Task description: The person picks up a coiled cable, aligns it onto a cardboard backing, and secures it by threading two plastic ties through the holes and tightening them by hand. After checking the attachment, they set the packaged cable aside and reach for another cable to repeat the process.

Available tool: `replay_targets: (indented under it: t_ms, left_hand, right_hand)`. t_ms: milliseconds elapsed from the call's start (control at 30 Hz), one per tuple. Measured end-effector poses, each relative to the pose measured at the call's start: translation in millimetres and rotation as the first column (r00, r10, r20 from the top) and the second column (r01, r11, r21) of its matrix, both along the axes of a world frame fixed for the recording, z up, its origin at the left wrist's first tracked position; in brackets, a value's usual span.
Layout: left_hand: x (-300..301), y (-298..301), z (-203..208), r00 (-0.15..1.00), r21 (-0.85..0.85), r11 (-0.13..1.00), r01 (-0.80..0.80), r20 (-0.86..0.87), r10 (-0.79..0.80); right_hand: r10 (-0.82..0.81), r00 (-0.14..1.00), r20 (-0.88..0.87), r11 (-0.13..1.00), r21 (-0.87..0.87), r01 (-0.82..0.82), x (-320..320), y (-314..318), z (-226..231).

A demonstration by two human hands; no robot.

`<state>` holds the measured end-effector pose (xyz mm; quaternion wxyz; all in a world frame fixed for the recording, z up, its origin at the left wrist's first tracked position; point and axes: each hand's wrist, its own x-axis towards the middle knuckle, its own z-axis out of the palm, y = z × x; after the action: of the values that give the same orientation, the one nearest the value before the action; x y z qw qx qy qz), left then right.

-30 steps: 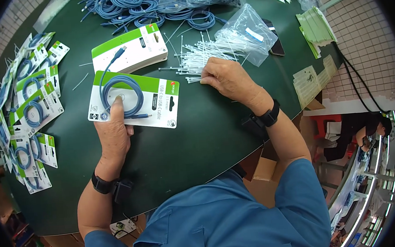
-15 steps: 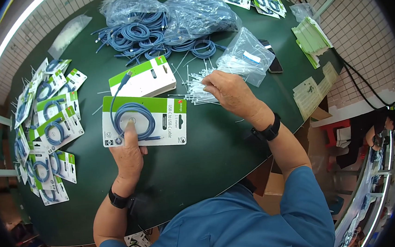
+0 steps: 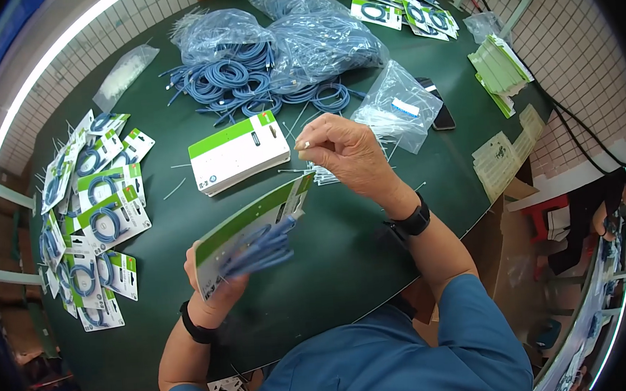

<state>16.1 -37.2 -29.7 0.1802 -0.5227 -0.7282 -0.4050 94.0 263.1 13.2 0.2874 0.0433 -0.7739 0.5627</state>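
Note:
My left hand [image 3: 215, 282] grips a green-and-white backing card [image 3: 252, 218], now tilted steeply, with a coiled blue cable [image 3: 262, 247] on its near face. Card and cable are partly blurred. Up and to the right, my right hand [image 3: 346, 149] pinches a white cable tie [image 3: 305, 144], of which only a small end shows at the fingertips. Below and behind that hand lies a loose pile of white cable ties [image 3: 319, 174], partly covered by it. A stack of blank backing cards [image 3: 240, 157] sits just beyond the held card.
Finished-looking carded cables [image 3: 105, 219] heap up on the left. Blue cables in clear bags [image 3: 245, 76] fill the far middle. A clear bag [image 3: 398, 108] and a phone [image 3: 443, 115] lie right. More carded cables [image 3: 416, 11] and green cards [image 3: 498, 71] are farther back.
My left hand has turned the card from facing up to a steep tilt. My right hand has lifted off the tie pile with a tie and moved left, toward the card.

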Motion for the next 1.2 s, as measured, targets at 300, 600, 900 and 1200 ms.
replay_targets:
  t_ms: [300,600,900,1200]
  left_hand:
    - [11,12,41,0.898,-0.073,0.918,0.39,-0.193,-0.396]
    - [23,7,46,0.852,-0.111,0.89,0.442,-0.258,-0.455]
    - [22,18,44,0.825,0.012,0.883,0.469,-0.364,-0.433]
    - [23,17,43,0.834,0.015,0.883,0.468,-0.336,-0.437]
  right_hand:
    - [0.153,0.985,-0.082,0.963,0.234,-0.13,11,-5,4]
    - [0.369,0.929,-0.001,0.929,-0.021,-0.369,43,-48,46]
    - [0.441,0.897,-0.013,0.897,0.045,-0.44,42,-58,45]
    - [0.4,0.915,0.044,0.916,0.004,-0.401,44,-60,49]
